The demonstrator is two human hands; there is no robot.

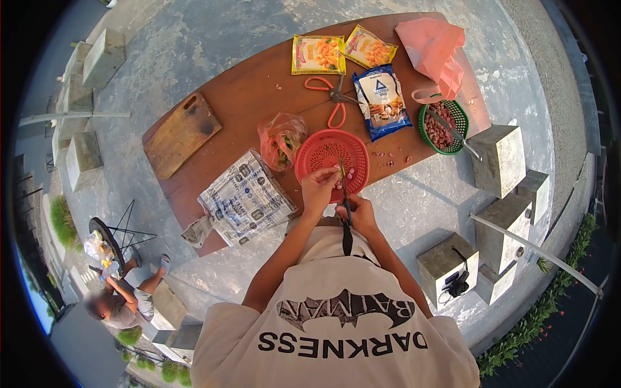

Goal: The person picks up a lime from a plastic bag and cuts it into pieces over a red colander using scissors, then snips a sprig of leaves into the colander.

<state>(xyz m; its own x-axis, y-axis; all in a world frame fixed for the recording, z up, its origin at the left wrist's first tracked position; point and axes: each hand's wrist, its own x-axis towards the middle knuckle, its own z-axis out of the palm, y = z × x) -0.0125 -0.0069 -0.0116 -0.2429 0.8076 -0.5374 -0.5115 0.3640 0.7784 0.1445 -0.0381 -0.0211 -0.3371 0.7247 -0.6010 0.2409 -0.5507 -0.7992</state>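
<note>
Over the near side of a red plastic basket [304, 152], my left hand [318, 189] is closed, its fingertips pinched around something small that I cannot make out. My right hand [359, 212] is wrapped around a black-handled knife [347, 236]. The knife's narrow blade points away from me, over the basket and beside my left fingertips. A few small pinkish shallots [350, 173] lie inside the basket near the blade. Just left of the basket, a clear and red plastic bag [281, 139] holds green stuff.
The brown table [246, 97] holds a cutting board [182, 134], newspaper [247, 197], red-handled shears [336, 97], yellow packets [318, 55], a blue packet [381, 103], a pink bag [432, 48] and a green basket [424, 126] of shallots. Concrete blocks [495, 161] stand right; a person [123, 304] sits lower left.
</note>
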